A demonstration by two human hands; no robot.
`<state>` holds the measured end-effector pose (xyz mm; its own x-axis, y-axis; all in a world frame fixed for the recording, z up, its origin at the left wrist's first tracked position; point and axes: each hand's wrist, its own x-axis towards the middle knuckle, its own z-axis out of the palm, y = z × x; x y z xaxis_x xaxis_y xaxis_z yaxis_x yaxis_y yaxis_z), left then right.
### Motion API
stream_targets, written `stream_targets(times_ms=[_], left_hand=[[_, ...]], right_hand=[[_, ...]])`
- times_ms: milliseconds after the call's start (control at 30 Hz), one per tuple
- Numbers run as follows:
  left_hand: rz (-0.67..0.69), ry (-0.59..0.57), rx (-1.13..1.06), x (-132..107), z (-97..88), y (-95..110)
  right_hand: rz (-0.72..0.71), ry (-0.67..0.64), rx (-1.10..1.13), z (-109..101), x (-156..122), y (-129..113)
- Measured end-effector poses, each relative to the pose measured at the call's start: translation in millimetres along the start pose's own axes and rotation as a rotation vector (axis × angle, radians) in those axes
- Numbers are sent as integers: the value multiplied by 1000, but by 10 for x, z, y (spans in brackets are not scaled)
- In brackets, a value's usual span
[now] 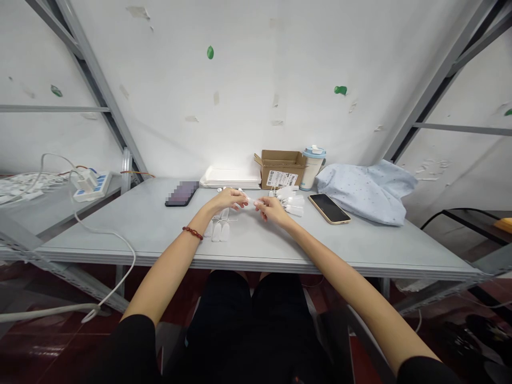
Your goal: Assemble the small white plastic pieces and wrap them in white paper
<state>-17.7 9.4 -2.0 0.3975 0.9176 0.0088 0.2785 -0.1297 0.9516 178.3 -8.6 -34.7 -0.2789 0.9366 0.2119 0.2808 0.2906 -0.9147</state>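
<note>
My left hand (231, 199) and my right hand (272, 209) meet over the middle of the table, fingertips pinched from both sides on a small whitish translucent piece (253, 201). Its exact kind is too small to tell. Below my left hand lie several flat, oval, frosted white pieces (216, 231), partly covered by the hand and wrist. Just beyond my right hand rests a bunch of similar white pieces (294, 202), with thin loops at its far end. A few small white items (221, 190) show behind my left hand.
At the back stand a stack of white trays (230, 178), an open cardboard box (280, 180) and a blue-lidded cup (308, 173). A phone (329, 208) and a pale blue cloth (364, 186) lie right. A dark phone-like item (182, 193) and a white cable (108, 232) lie left.
</note>
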Motion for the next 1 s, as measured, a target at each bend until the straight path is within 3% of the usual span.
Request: stream_targets(times_ms=[400, 767, 1000], left_hand=[[-42, -36, 22, 13, 17, -15], [101, -52, 83, 22, -28, -47], [21, -13, 22, 12, 14, -20]], right_hand=[[-25, -13, -21, 8, -8, -26], [-12, -23, -64, -12, -15, -19], [-25, -15, -24, -3, -15, -48]])
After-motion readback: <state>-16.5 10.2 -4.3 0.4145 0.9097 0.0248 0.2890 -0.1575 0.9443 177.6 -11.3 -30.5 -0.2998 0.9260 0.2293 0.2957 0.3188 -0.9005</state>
